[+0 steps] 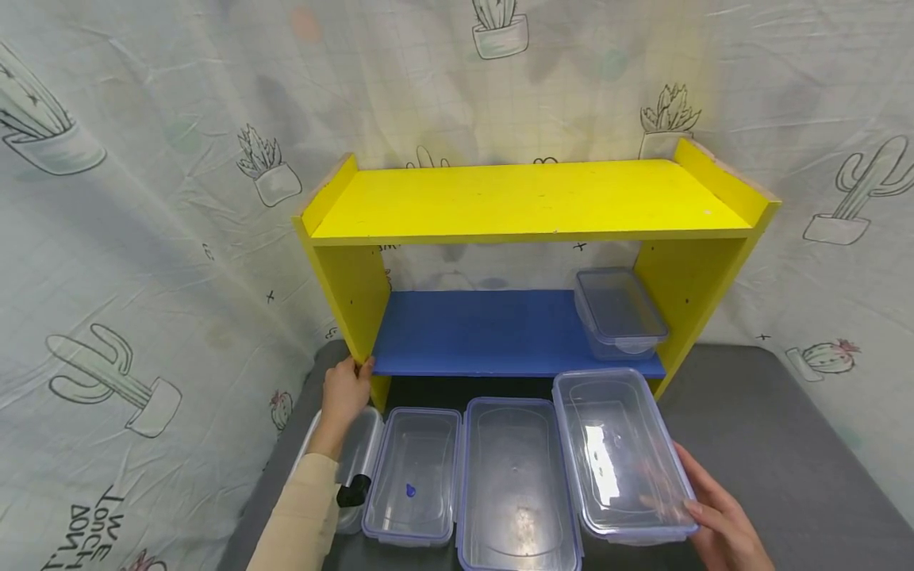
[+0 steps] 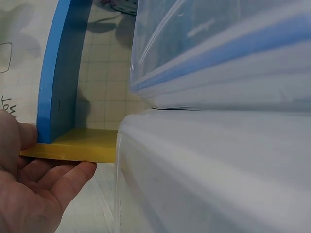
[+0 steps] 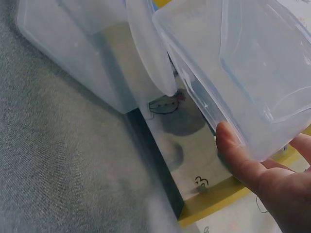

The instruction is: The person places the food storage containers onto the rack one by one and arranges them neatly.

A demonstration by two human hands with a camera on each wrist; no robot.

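My left hand point(image 1: 346, 398) grips the lower front edge of the left side panel of a yellow and blue shelf point(image 1: 343, 289). In the left wrist view its fingers point(image 2: 73, 182) curl under the yellow board, the thumb on the other side. With my right hand point(image 1: 724, 515) I hold a clear lidded plastic food container point(image 1: 624, 444) by its near right corner. That container is tilted and its far end lies just in front of the blue board point(image 1: 478, 333). Seen from the right wrist, the thumb point(image 3: 238, 158) presses one side of the container while other fingers are partly hidden.
A smaller lidded container point(image 1: 620, 305) stands at the right end of the blue board. Several more clear containers, including a large one point(image 1: 517, 476) and one with a blue mark point(image 1: 417, 468), line the grey table point(image 1: 743, 412) before the shelf. A patterned cloth hangs behind.
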